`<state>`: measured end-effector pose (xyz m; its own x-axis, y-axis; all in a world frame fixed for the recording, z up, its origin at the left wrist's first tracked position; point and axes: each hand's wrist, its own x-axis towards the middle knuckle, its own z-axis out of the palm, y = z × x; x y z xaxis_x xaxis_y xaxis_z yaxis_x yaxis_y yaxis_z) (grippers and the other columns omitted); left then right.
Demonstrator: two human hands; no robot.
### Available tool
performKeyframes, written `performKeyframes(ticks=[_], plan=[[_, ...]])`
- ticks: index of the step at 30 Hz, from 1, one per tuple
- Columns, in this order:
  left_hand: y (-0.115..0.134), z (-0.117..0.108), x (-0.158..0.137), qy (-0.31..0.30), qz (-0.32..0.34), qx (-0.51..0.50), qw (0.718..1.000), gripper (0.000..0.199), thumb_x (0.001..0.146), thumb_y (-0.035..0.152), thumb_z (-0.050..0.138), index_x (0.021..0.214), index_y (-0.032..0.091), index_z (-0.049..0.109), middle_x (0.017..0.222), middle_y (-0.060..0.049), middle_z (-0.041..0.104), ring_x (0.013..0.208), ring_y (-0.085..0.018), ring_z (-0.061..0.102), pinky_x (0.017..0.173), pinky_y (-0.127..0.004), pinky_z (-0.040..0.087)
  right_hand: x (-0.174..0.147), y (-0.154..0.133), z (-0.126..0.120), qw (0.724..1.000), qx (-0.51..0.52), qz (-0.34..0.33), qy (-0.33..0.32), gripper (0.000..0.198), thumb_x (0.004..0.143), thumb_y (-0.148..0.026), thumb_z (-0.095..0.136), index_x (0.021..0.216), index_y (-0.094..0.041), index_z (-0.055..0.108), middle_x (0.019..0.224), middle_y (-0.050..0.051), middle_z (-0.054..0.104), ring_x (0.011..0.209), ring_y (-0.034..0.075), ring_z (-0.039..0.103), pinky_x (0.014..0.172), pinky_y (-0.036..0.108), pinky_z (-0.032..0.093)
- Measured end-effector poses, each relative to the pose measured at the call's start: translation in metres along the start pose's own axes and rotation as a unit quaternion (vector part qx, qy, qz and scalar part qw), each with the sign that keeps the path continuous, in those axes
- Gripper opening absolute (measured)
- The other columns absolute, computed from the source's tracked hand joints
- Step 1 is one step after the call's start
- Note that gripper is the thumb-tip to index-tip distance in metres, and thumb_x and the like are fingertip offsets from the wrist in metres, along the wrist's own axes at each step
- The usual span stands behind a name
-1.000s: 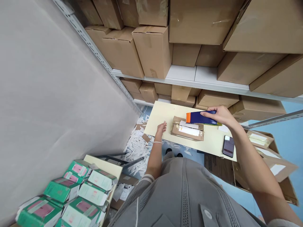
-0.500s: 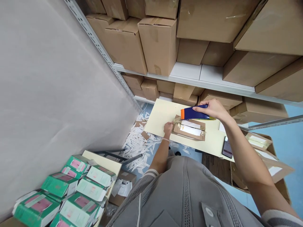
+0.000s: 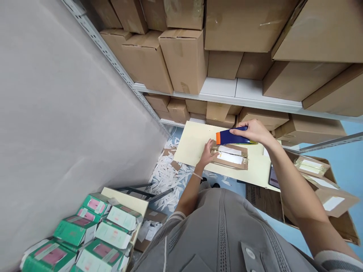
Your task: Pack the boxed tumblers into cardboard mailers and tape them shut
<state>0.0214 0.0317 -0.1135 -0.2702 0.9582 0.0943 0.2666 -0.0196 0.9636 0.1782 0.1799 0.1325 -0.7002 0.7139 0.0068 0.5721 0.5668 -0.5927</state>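
A small cardboard box (image 3: pixel 239 150) with white labels and clear tape at its ends lies on a pale yellow tabletop (image 3: pixel 188 145). My left hand (image 3: pixel 208 153) is at the box's left end, fingers and thumb spread against it. My right hand (image 3: pixel 253 131) is closed around a dark blue tape dispenser (image 3: pixel 231 136) with an orange front edge. The dispenser is level over the far side of the box and hides part of it; whether it touches the box I cannot tell.
Shelves (image 3: pixel 181 95) of cardboard boxes stand beyond the table. A phone (image 3: pixel 273 177) lies near its right edge, beside an open carton (image 3: pixel 347 223) holding labelled boxes. Green packages (image 3: pixel 75 228) are stacked lower left, and white paper strips (image 3: pixel 163 177) litter the floor.
My left hand has gone from closed fingers at the box's left end to spread fingers over that end. The right hand keeps the tape dispenser in nearly the same place.
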Motion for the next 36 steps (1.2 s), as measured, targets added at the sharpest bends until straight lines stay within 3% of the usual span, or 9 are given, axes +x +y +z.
performKeyframes(ticks=[2,6,8,13,16,21,25,31,36], plan=[[-0.001,0.004,0.002,-0.044,0.013,0.061,0.997,0.102,0.081,0.046,0.072,0.157,0.016,0.011,0.162,-0.022,0.025,0.152,-0.03,0.022,0.124,-0.05,0.008,-0.004,0.006,-0.002,1.0,-0.015,0.005,-0.014,0.058,0.072,-0.077,0.062,0.062,-0.021,0.063,0.049,-0.001,0.05,0.052,0.014,0.045,0.053,0.029,0.029],[-0.008,0.006,0.002,-0.073,0.03,0.217,0.973,0.095,0.085,0.052,0.065,0.156,0.011,0.018,0.163,-0.023,0.022,0.155,-0.031,0.009,0.125,-0.051,0.007,-0.02,0.029,-0.008,0.998,-0.05,0.031,-0.027,0.061,0.07,-0.081,0.06,0.056,-0.022,0.058,0.046,-0.002,0.047,0.049,0.014,0.042,0.052,0.029,0.029],[-0.008,0.005,0.001,-0.088,0.034,0.309,0.947,0.09,0.089,0.055,0.057,0.157,0.011,0.018,0.163,-0.02,0.024,0.155,-0.029,0.01,0.126,-0.051,0.009,-0.032,0.045,-0.01,0.997,-0.059,0.052,-0.028,0.063,0.07,-0.083,0.057,0.056,-0.022,0.057,0.046,-0.002,0.048,0.048,0.013,0.041,0.052,0.029,0.029],[-0.001,0.006,0.002,-0.12,0.029,0.517,0.847,0.082,0.096,0.06,0.035,0.159,0.011,0.015,0.166,-0.012,0.016,0.155,-0.026,0.009,0.126,-0.051,0.012,-0.06,0.086,0.002,0.99,-0.099,0.092,-0.026,0.066,0.074,-0.086,0.048,0.053,-0.023,0.048,0.046,-0.002,0.047,0.049,0.014,0.042,0.053,0.029,0.028],[0.005,0.008,0.004,-0.129,0.027,0.557,0.82,0.08,0.097,0.059,0.032,0.159,0.011,0.014,0.166,-0.01,0.013,0.155,-0.026,0.009,0.126,-0.052,0.012,-0.068,0.101,0.017,0.982,-0.144,0.121,-0.033,0.063,0.078,-0.082,0.046,0.053,-0.024,0.046,0.046,-0.001,0.048,0.05,0.016,0.046,0.056,0.029,0.029],[0.007,0.011,0.006,-0.133,0.019,0.569,0.812,0.079,0.098,0.056,0.034,0.159,0.01,0.014,0.165,-0.012,0.013,0.155,-0.025,0.01,0.126,-0.053,0.01,-0.064,0.105,0.043,0.958,-0.245,0.139,-0.054,0.054,0.086,-0.069,0.044,0.063,-0.024,0.062,0.058,0.003,0.064,0.065,0.022,0.06,0.072,0.033,0.037],[0.007,0.012,0.006,-0.141,0.027,0.57,0.809,0.079,0.098,0.055,0.034,0.159,0.008,0.015,0.165,-0.012,0.014,0.155,-0.025,0.009,0.127,-0.052,0.009,-0.052,0.095,0.06,0.942,-0.295,0.127,-0.095,0.048,0.09,-0.058,0.046,0.072,-0.021,0.071,0.075,0.009,0.074,0.078,0.024,0.065,0.087,0.037,0.036],[0.007,0.016,0.007,-0.13,0.025,0.56,0.818,0.075,0.1,0.052,0.03,0.158,0.007,0.017,0.165,-0.012,0.017,0.155,-0.022,0.01,0.128,-0.048,0.008,-0.041,0.083,0.078,0.93,-0.32,0.127,-0.129,0.046,0.091,-0.051,0.047,0.086,-0.017,0.077,0.089,0.015,0.076,0.086,0.026,0.068,0.091,0.038,0.034],[0.005,0.039,0.0,-0.122,0.011,0.555,0.823,0.076,0.099,0.053,0.028,0.156,0.002,0.022,0.164,-0.014,0.018,0.154,-0.023,0.012,0.128,-0.045,0.011,-0.041,0.084,0.085,0.934,-0.31,0.131,-0.123,0.048,0.092,-0.052,0.045,0.088,-0.017,0.077,0.089,0.016,0.076,0.086,0.027,0.068,0.09,0.039,0.034]])
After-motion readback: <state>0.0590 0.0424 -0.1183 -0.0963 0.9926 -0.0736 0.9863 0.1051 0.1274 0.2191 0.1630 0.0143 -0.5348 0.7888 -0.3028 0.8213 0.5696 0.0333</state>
